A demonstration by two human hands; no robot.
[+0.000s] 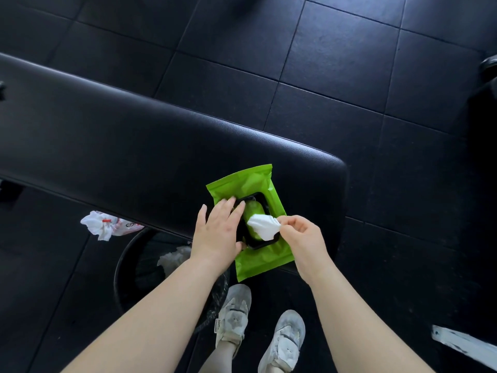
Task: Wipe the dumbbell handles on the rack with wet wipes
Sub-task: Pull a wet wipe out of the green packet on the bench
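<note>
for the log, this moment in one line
left hand: presses pack | right hand: pinches wipe | pack: on bench

Overall level: dim, since the black floor tiles (336,49) and the black padded table (107,135) swallow most of the light.
Source: cool light from the far side, leaving a bluish sheen on the upper tiles.
Glare: thin highlight along the table's far edge; the white wet wipe (265,227) is nearly blown out.
Shadows: soft and diffuse.
Sharpness: centre crisp, corners softer.
Distortion: wide-angle — the table's long edges bow.
</note>
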